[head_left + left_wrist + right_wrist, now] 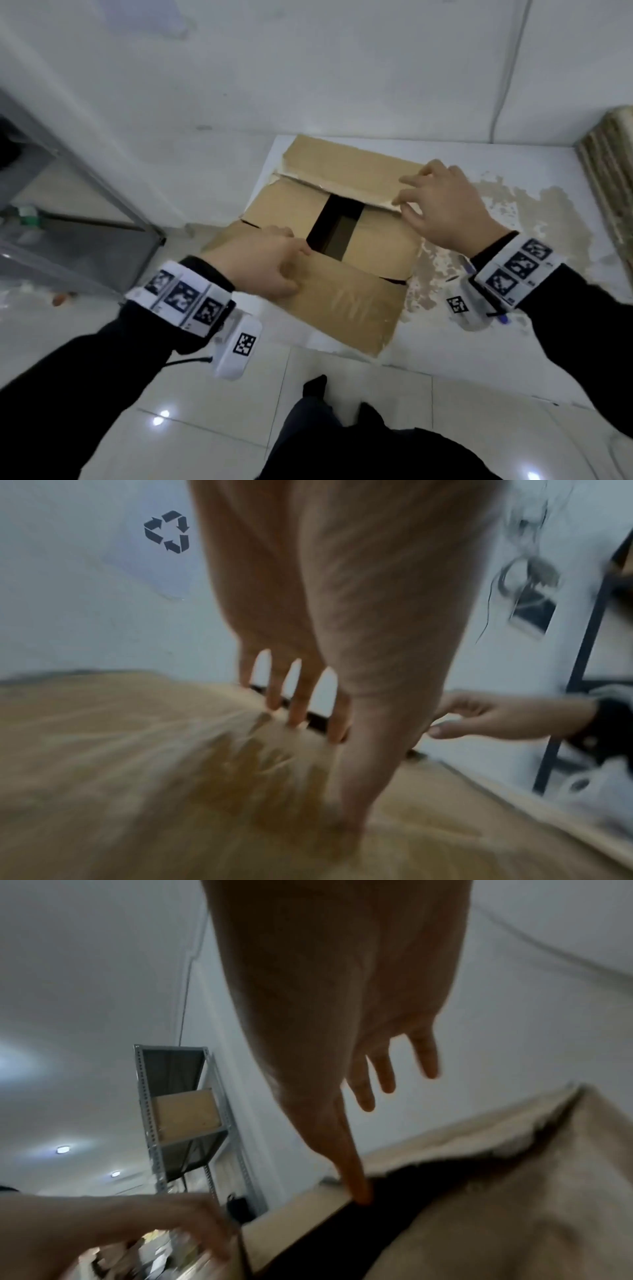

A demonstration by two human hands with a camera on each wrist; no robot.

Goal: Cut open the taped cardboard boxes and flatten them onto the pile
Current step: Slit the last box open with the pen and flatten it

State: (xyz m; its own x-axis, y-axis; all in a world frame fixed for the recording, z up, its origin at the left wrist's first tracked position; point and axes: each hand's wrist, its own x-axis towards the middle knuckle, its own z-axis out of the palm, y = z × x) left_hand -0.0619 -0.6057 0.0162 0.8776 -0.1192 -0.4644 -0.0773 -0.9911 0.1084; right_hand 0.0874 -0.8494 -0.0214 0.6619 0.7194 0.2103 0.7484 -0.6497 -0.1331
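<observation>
A brown cardboard box (376, 240) stands on a low white platform (513, 359) by the wall. Its top flaps are parted, and a dark gap (335, 226) shows in the middle. My left hand (267, 263) lies on the near flap (342, 301): the thumb presses its top and straight fingers (298, 710) reach its inner edge. My right hand (431, 198) is spread over the far flap (342, 164), with one fingertip (359, 1196) touching that flap's edge and the other fingers in the air. No knife is in view.
A grey metal shelf rack (68, 192) stands at the left, close to the box. A ribbed radiator (613, 171) is at the far right. The platform's surface is peeling to the right of the box. White floor tiles (205, 428) and my feet (315, 387) are below.
</observation>
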